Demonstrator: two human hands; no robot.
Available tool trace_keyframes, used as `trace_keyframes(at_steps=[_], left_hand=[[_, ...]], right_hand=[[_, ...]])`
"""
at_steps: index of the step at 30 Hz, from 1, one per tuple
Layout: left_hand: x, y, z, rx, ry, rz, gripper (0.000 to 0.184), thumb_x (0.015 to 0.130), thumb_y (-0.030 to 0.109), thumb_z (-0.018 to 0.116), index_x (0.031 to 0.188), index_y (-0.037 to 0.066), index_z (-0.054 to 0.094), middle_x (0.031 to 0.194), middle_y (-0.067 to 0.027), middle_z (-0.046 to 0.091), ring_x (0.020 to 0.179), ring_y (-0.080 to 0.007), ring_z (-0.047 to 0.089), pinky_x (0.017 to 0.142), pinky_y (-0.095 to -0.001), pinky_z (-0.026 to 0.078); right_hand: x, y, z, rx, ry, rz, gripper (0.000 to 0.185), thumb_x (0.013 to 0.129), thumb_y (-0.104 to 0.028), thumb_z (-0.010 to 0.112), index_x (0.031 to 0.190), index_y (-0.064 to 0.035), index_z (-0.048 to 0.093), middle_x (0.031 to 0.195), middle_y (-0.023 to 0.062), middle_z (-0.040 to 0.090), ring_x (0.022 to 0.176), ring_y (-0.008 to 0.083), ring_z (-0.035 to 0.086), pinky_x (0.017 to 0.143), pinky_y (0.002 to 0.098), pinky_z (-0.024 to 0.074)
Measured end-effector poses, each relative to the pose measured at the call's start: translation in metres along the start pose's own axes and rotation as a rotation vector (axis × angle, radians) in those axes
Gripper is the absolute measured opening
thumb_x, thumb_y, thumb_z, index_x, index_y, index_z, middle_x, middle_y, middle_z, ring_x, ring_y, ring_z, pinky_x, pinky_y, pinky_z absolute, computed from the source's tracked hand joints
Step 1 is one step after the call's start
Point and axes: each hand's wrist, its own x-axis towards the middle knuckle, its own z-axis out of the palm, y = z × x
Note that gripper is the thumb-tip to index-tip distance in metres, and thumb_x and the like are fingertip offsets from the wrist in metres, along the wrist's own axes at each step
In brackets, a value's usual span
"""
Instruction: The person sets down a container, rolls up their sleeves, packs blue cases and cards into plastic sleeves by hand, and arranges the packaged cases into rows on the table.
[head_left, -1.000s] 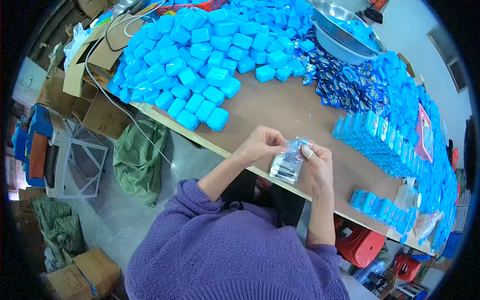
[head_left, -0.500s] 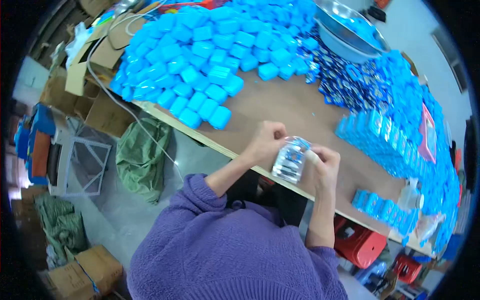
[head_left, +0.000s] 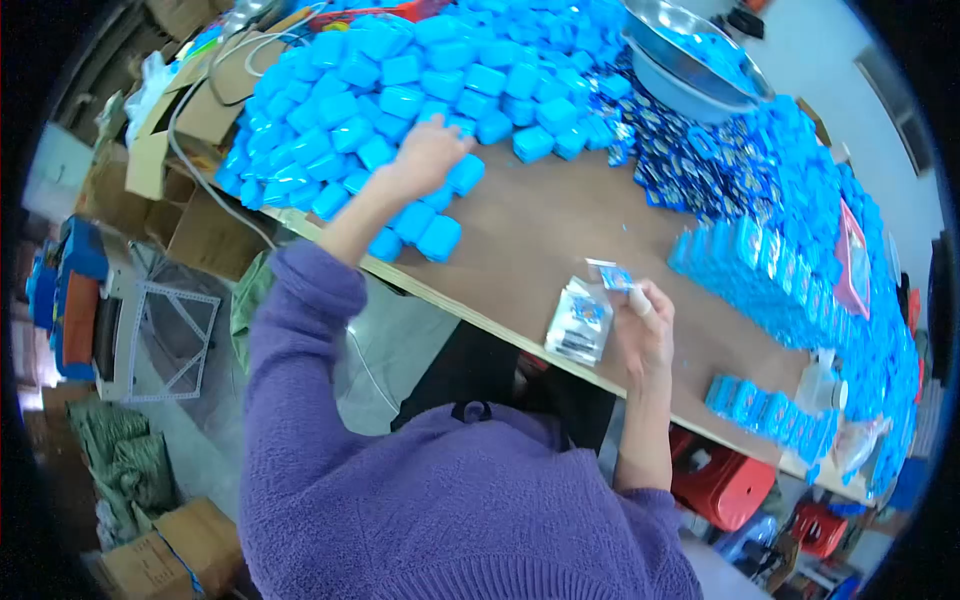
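Over the front of a heap of glossy blue plastic cases point(head_left: 352, 134), my left hand point(head_left: 428, 160) curls its fingers down onto a blue case, which the hand mostly covers. My right hand point(head_left: 645, 325) pinches a small clear plastic bag with blue print point(head_left: 613, 278) between thumb and fingers; a pale wrap is on the thumb. Just left of that hand, a stack of clear printed bags point(head_left: 578, 325) lies at the table's front edge. Single blue cases point(head_left: 438, 240) lie below my left hand, near the edge.
Dark blue printed packets point(head_left: 700, 165) are heaped at the back, by a metal bowl point(head_left: 690, 45). Rows of packed blue cases point(head_left: 755, 275) stand on the right, near a pink tray point(head_left: 853, 262). A white cable point(head_left: 190, 160) hangs at the left; a red stool point(head_left: 725, 490) is below the table.
My left hand has left the bag stack and reached up and left to the blue cases. My right hand stays near the stack, now holding one bag slightly above it.
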Motion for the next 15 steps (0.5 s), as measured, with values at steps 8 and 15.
trace_keyframes(at_steps=[8, 15], left_hand=[[-0.011, 0.042, -0.043, -1.079, 0.144, -0.233, 0.045, 0.071, 0.003, 0.063, 0.115, 0.004, 0.055, 0.109, -0.0136, 0.060, 0.096, -0.0265, 0.059, 0.081, -0.0352, 0.048], [-0.034, 0.153, -0.031, -2.289, -0.016, -0.429, 0.040, 0.079, 0.009, 0.064, 0.116, 0.000, 0.052, 0.106, -0.0080, 0.060, 0.092, -0.0151, 0.058, 0.075, -0.0289, 0.047]], right_hand=[[-0.001, 0.003, -0.014, 0.033, 0.154, 0.012, 0.006, 0.084, -0.009, 0.062, 0.083, -0.0028, 0.062, 0.086, 0.0050, 0.063, 0.086, 0.0132, 0.057, 0.086, 0.0289, 0.0415], [0.000, 0.008, -0.009, 0.009, 0.156, -0.043, 0.006, 0.084, -0.009, 0.062, 0.081, -0.0034, 0.061, 0.085, 0.0051, 0.063, 0.084, 0.0131, 0.057, 0.085, 0.0291, 0.0415]])
